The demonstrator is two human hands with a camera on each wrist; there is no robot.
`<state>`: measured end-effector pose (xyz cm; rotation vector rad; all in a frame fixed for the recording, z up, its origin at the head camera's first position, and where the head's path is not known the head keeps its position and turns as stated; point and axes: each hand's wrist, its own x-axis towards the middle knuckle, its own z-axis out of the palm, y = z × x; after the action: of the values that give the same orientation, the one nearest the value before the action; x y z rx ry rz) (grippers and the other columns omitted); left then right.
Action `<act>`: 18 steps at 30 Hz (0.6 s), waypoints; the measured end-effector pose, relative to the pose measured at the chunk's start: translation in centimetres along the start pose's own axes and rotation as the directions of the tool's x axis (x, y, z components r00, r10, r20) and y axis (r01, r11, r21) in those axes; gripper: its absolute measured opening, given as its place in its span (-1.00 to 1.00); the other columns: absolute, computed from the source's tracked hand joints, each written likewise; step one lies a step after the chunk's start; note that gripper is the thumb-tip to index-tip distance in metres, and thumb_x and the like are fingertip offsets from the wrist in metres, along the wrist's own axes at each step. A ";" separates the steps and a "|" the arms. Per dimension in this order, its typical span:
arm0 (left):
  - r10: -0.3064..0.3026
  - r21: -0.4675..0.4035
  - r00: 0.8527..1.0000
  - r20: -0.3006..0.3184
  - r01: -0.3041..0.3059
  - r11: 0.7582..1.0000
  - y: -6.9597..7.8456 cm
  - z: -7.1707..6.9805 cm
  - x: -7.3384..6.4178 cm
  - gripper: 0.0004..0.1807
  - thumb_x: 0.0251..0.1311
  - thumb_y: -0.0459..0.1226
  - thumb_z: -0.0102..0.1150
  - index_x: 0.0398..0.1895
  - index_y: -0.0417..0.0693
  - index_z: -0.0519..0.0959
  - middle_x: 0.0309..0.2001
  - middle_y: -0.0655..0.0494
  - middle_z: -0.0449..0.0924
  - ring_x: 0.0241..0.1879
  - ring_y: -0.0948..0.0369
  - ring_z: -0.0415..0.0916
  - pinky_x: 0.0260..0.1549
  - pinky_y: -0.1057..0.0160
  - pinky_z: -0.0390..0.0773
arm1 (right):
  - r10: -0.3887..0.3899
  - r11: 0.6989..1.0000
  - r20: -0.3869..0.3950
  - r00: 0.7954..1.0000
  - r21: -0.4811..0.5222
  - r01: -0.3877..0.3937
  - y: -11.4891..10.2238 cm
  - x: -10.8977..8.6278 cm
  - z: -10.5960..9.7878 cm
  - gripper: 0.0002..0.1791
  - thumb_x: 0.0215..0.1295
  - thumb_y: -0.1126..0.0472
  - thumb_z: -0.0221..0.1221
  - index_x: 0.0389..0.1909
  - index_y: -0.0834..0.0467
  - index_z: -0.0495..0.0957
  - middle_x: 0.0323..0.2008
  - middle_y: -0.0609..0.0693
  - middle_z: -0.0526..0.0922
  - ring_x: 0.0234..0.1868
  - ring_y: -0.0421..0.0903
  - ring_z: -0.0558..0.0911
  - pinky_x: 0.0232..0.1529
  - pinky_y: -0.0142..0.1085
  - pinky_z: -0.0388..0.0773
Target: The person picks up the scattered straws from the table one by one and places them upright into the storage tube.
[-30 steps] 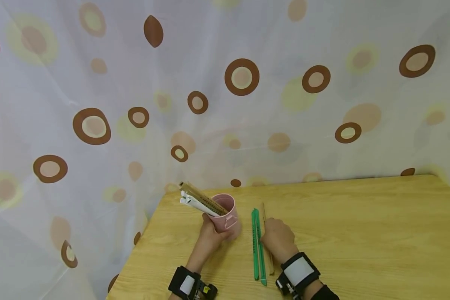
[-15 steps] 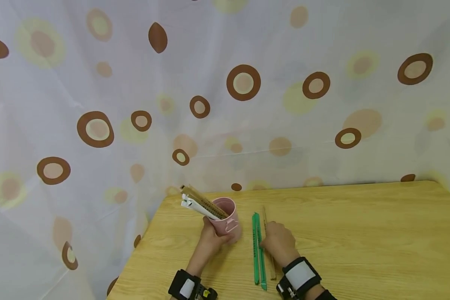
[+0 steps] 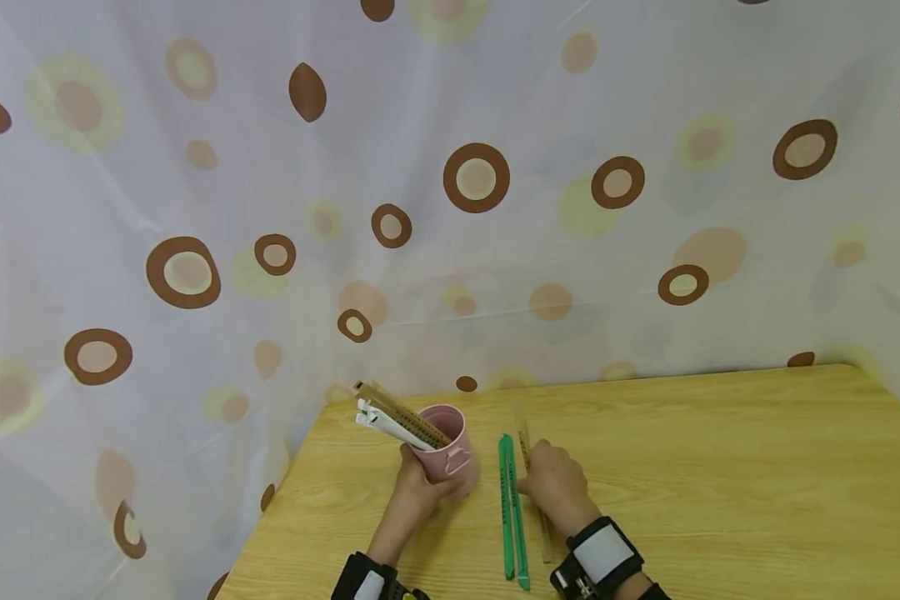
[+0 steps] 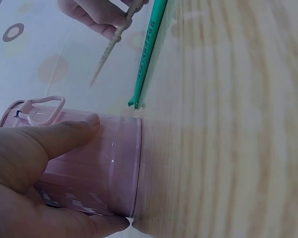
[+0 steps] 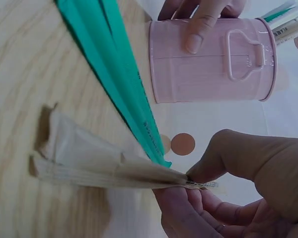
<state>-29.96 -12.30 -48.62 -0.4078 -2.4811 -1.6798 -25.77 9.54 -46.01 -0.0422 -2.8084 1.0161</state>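
Note:
My left hand [image 3: 420, 492] grips a pink metal cup [image 3: 461, 465] with a small side handle, thumb and fingers wrapped around its body. Several brown paper-wrapped straws [image 3: 403, 412] and white-wrapped straws [image 3: 390, 427] lean out of the cup to the left. To the right, my right hand [image 3: 558, 486] pinches another brown paper-wrapped straw [image 5: 104, 161] between thumb and fingers. In the left wrist view this brown straw [image 4: 109, 57] slants above the tabletop. Two green-wrapped straws [image 3: 516, 525] lie side by side on the table, just left of the right hand.
The wood-grain table [image 3: 720, 483] runs wide to the right. Behind it and along its left side hangs a white curtain [image 3: 555, 108] with brown and yellow spots. Black camera straps [image 3: 603, 554] are around both wrists.
The head view has shifted slightly. The upper end of the brown straw in my right hand now looks blurred with motion. My left hand keeps its grip on the cup.

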 end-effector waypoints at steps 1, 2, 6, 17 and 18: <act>0.000 -0.006 1.000 0.001 0.000 1.000 0.1 0.0 0.0 0.06 -0.21 -0.38 0.42 0.31 -0.29 -0.10 0.28 -0.26 0.18 0.27 0.01 0.16 0.19 0.06 0.21 | 0.003 1.000 -0.003 1.000 0.010 -0.003 -0.1 0.0 -0.1 -0.70 -0.03 0.22 0.29 -0.51 0.21 0.31 -0.64 0.03 0.37 -0.66 -0.06 0.38 -0.70 -0.25 0.33; -0.001 -0.010 1.000 0.003 0.001 1.000 0.2 0.0 -0.1 0.06 -0.21 -0.38 0.42 0.31 -0.29 -0.10 0.28 -0.26 0.18 0.27 0.01 0.15 0.21 0.06 0.19 | 0.006 1.000 -0.008 1.000 0.019 -0.006 -0.2 0.0 -0.2 -0.70 -0.03 0.23 0.28 -0.50 0.21 0.31 -0.64 0.03 0.37 -0.66 -0.06 0.38 -0.70 -0.25 0.33; -0.012 -0.023 1.000 0.014 0.013 1.000 1.0 -0.2 -0.2 0.04 -0.20 -0.41 0.40 0.30 -0.35 -0.10 0.27 -0.32 0.17 0.28 -0.06 0.14 0.22 0.01 0.15 | -0.005 0.999 -0.039 0.999 0.044 0.007 -0.5 0.1 -0.6 -0.73 -0.04 0.26 0.25 -0.46 0.21 0.31 -0.63 0.03 0.37 -0.66 -0.07 0.36 -0.70 -0.26 0.29; -0.015 0.033 1.000 0.012 0.015 0.999 0.7 -0.1 -0.2 0.07 -0.19 -0.35 0.42 0.33 -0.29 -0.12 0.29 -0.27 0.17 0.28 -0.01 0.15 0.23 0.03 0.16 | -0.064 0.986 -0.198 0.978 0.136 0.093 -2.3 0.2 -3.4 -0.64 -0.02 0.26 0.19 -0.15 0.21 0.40 -0.39 -0.02 0.52 -0.56 -0.17 0.42 -0.58 -0.29 0.37; -0.014 0.040 1.000 0.012 0.013 0.999 0.6 -0.1 -0.2 0.08 -0.19 -0.34 0.42 0.33 -0.28 -0.12 0.29 -0.26 0.17 0.28 -0.01 0.15 0.23 0.03 0.16 | -0.073 0.985 -0.220 0.973 0.139 0.106 -2.4 0.2 -3.6 -0.64 -0.02 0.26 0.19 -0.15 0.21 0.41 -0.38 -0.01 0.52 -0.55 -0.17 0.42 -0.57 -0.29 0.38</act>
<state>-29.61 -12.25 -48.12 -0.3992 -2.5274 -1.6347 -25.31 9.99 -41.70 -0.0064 -2.5102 1.1258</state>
